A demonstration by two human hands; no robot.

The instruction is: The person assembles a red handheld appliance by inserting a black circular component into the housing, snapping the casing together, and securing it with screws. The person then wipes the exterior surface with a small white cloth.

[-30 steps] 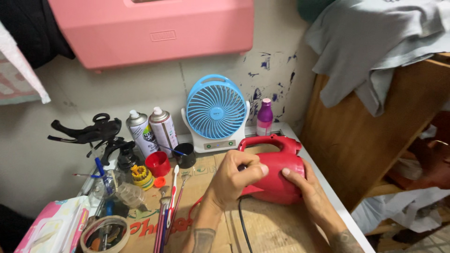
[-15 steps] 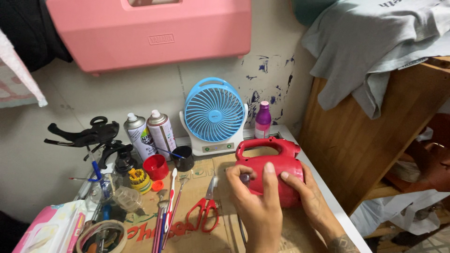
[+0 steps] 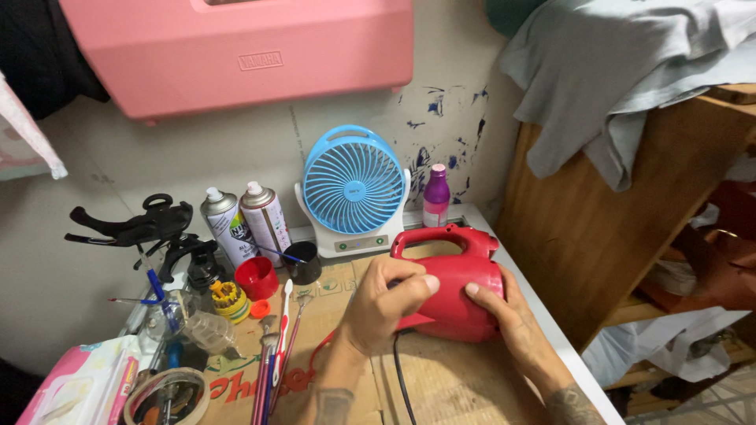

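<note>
Head view: both hands grip red lantern near table's right edge.

Bare cardboard open at lower centre; blocked behind by fan, cluttered left with spray cans.

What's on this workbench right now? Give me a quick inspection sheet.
Surface: cardboard sheet covers the bench.
Job's things: red handled appliance lying on the cardboard.
Clutter: two spray cans, red cup, brushes, tape roll, purple bottle.
Grippers: left hand and right hand both grip the appliance.
Cables: black cord runs toward the camera.
Surroundings: blue fan, pink case, grey cloth.
</note>
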